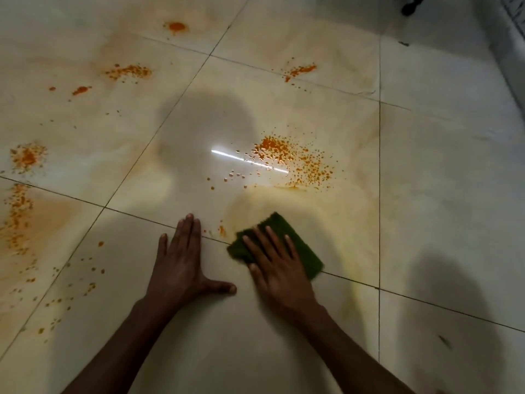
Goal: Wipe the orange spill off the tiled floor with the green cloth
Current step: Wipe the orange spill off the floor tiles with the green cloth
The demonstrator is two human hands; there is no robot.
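The green cloth (298,243) lies flat on the pale tiled floor (440,180), and my right hand (279,268) presses down on it with fingers spread. My left hand (181,263) rests flat on the floor just left of the cloth, fingers apart, holding nothing. The largest patch of orange spill (287,157) speckles the tile beyond the cloth. A small orange dab (221,230) sits between my two hands. A faint yellowish smear (284,200) surrounds the cloth.
More orange patches lie at the far left (27,157), along the left edge (17,217), at the upper left (129,71), at the top (176,26) and the upper right (301,70). A dark object (412,5) stands at the top right beside a wall edge.
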